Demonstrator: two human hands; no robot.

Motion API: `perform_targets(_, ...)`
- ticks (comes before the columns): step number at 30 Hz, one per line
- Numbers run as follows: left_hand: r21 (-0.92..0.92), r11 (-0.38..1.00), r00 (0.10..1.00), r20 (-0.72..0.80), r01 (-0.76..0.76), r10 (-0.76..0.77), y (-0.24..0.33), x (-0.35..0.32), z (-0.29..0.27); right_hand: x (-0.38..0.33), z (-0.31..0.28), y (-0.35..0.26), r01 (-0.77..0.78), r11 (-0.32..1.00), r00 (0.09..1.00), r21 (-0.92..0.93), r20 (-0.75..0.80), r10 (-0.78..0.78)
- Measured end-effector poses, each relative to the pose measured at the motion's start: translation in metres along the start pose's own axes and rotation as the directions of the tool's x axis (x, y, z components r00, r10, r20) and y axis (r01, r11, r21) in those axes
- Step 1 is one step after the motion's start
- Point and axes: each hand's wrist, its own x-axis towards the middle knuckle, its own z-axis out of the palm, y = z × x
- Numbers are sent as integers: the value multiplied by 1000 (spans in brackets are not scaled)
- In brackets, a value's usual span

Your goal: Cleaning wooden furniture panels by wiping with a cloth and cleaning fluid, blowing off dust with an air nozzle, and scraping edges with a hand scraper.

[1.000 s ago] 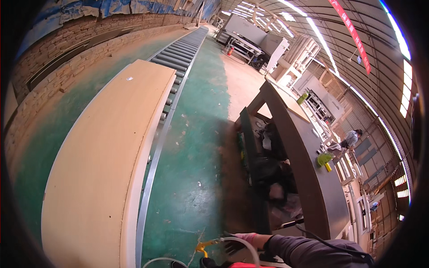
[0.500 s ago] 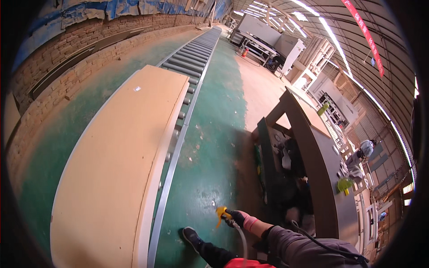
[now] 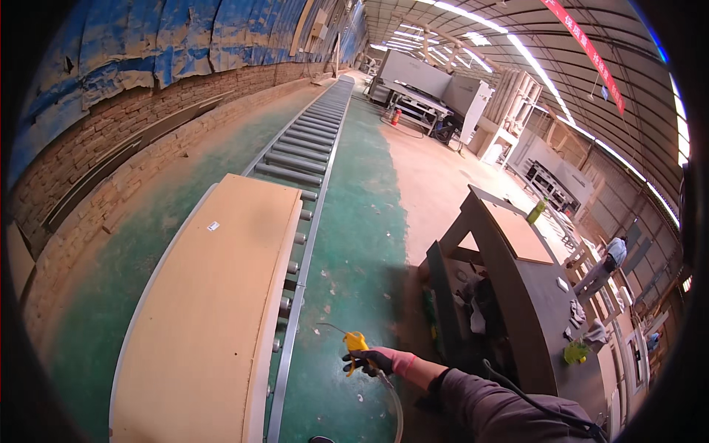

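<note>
My right hand [image 3: 375, 360], in a dark glove with a pink cuff, is closed around a yellow air blow gun [image 3: 356, 342]. Its thin bent nozzle points left toward the conveyor, and a clear hose [image 3: 396, 402] hangs down from its handle. To the left lies a long light-brown wooden panel [image 3: 199, 295] with a small white label on top, resting on a roller conveyor [image 3: 304, 140]. The blow gun is apart from the panel, above the green floor. My left hand is out of view.
A dark workbench [image 3: 528, 295] with a board, a green bottle [image 3: 537, 212] and cloths stands at right. A brick wall [image 3: 140, 103] runs along the left. Machines [image 3: 417, 96] and a red fire extinguisher [image 3: 396, 117] are farther off. Another person [image 3: 609, 258] stands beyond the bench.
My view has tilted up, showing more wall and conveyor. My right hand has turned the blow gun, so its nozzle now shows pointing left. My foot has mostly left the view.
</note>
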Motion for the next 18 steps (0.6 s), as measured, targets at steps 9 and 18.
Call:
perform_targets(9, -50, 991, 834, -546, -123, 76, -85, 44, -65, 104, 107, -73, -34, 929, 999, -369, -2, 36)
perform_targets(18, -651, 740, 547, -687, -170, -478, -122, 22, -140, 158, 293, 45, -64, 439, 897, -896, 141, 419)
